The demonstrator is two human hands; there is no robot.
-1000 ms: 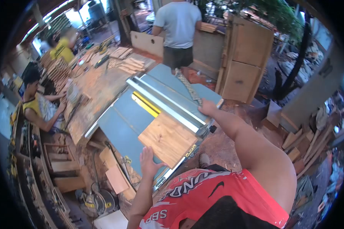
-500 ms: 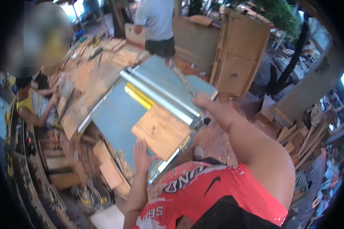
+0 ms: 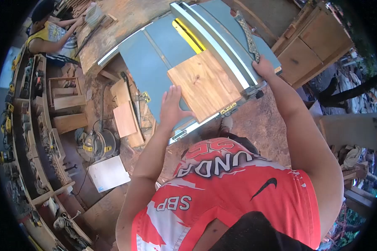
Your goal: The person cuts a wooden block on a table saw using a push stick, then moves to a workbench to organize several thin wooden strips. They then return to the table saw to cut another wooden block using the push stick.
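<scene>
A square wooden board [image 3: 205, 85] lies flat on the grey-blue top of a table saw [image 3: 138, 54], alongside its long metal fence [image 3: 222, 46]. The board covers the near end of the yellow insert [image 3: 188, 35]. My left hand [image 3: 171, 109] is open at the board's left corner, fingers stretched along the edge and thumb spread toward its near side. Beyond the fence, my right hand [image 3: 264, 67] closes on the near end of a long, dark patterned stick [image 3: 248, 35] that lies on the saw top.
A person in a yellow top [image 3: 50, 37] works at the wooden bench [image 3: 113, 29], upper left. Shelves of tools [image 3: 42, 134] line the left side. A shop vacuum [image 3: 98, 144] and a white panel [image 3: 109, 173] are on the floor. Wooden panels [image 3: 310, 50] stand at upper right.
My view has tilted down and come closer to the saw; the standing person at the back has left the frame. My hands keep nearly the same places on the board and stick.
</scene>
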